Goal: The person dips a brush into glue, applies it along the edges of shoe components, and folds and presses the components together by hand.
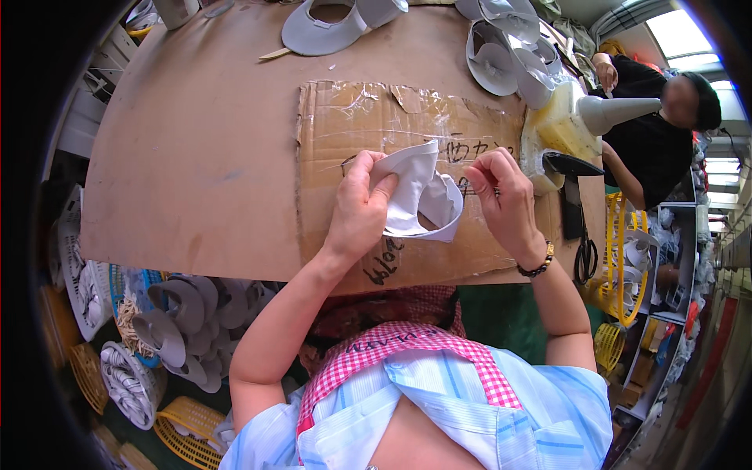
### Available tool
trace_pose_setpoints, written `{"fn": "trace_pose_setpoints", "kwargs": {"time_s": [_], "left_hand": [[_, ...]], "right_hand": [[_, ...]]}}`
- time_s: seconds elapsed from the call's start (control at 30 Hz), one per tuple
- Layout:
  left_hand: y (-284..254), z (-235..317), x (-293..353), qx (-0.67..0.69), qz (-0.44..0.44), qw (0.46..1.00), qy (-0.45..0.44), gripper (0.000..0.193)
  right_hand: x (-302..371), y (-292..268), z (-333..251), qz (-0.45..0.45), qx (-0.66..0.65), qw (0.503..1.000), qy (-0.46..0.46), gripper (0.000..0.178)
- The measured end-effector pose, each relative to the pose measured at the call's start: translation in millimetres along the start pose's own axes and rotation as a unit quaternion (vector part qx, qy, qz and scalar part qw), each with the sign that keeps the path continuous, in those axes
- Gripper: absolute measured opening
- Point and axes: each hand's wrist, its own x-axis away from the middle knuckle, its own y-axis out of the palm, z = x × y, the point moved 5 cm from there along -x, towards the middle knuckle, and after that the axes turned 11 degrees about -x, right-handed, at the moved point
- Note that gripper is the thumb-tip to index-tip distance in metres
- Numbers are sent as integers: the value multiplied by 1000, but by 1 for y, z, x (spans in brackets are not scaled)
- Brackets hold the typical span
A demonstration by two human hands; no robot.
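My left hand [356, 205] is closed on a white shoe upper [409, 184], gripping its left side between thumb and fingers. The piece is held above a flat sheet of brown cardboard [337, 117], its round opening tipped toward me. Just right of it, my right hand [505, 196] is raised with thumb and fingertips pinched together, apart from the upper. Whatever those fingertips hold, if anything, is too small to make out. A dark beaded bracelet circles the right wrist.
A yellowish glue container [564, 121] with a grey cone nozzle stands at right, near black scissors [585, 257]. Grey-white uppers [321, 35] lie along the far edge by a flat wooden stick [274, 55]. Baskets [188, 419] stand below left. A co-worker [658, 133] is at far right.
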Motion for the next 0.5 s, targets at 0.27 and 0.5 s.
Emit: {"fn": "trace_pose_setpoints", "kwargs": {"time_s": [0.27,0.5], "left_hand": [[-30,143,28,-203,-5,957,208,15],[-29,124,29,-406,68,847,336,42]], "right_hand": [[13,-7,-31,-205,-51,964,-159,27],[51,46,-44,-58,144,962,-226,18]]}}
